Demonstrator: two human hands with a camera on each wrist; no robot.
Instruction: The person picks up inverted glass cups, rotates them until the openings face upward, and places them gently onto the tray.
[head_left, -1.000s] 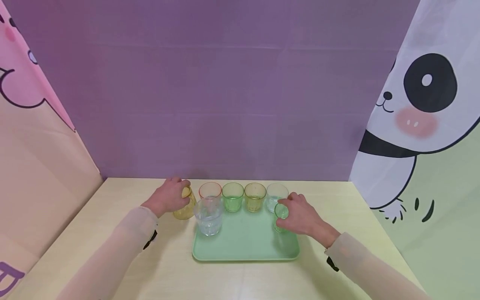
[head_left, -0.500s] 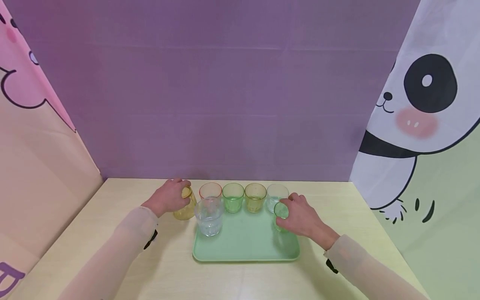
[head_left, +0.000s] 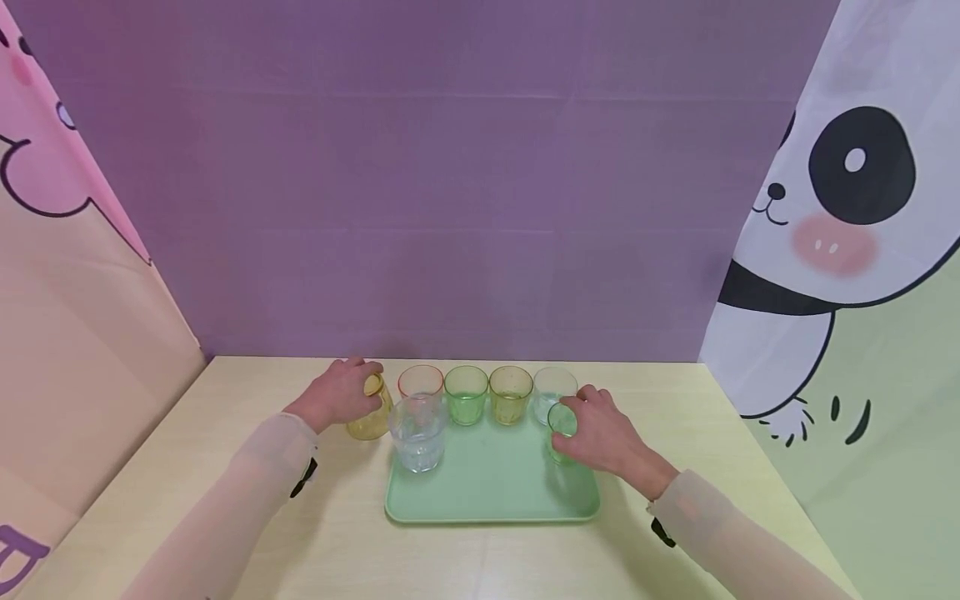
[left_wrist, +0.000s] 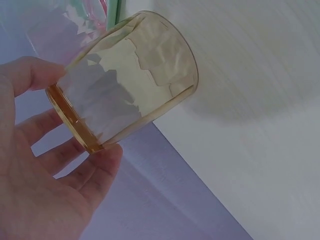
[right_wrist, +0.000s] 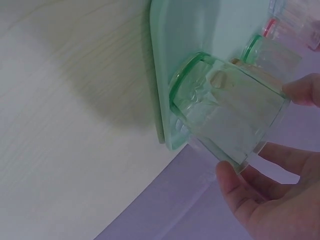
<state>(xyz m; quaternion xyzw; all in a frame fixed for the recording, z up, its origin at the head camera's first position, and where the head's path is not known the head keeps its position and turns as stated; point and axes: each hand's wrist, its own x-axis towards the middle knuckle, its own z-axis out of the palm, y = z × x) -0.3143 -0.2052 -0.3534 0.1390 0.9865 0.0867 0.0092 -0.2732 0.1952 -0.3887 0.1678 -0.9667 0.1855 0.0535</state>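
To the left of the tray, my left hand (head_left: 339, 393) grips an amber glass (head_left: 369, 423) by its upper end. The left wrist view shows that glass's thick base (left_wrist: 75, 120) between thumb and fingers, so it is upside down, mouth toward the table. My right hand (head_left: 603, 432) holds a green glass (head_left: 559, 450) by its rim over the tray's right side. This glass is upright, its green base (right_wrist: 185, 75) close to the tray in the right wrist view. The green tray (head_left: 495, 500) lies under both the green glass and a clear glass (head_left: 417, 437) at its left.
Along the tray's back stand a red-rimmed glass (head_left: 422, 379), a green glass (head_left: 467, 400), a yellow glass (head_left: 511, 400) and a clear glass (head_left: 553, 387). They sit close together. A purple cloth wall (head_left: 465, 208) rises behind the pale wooden table (head_left: 315, 550).
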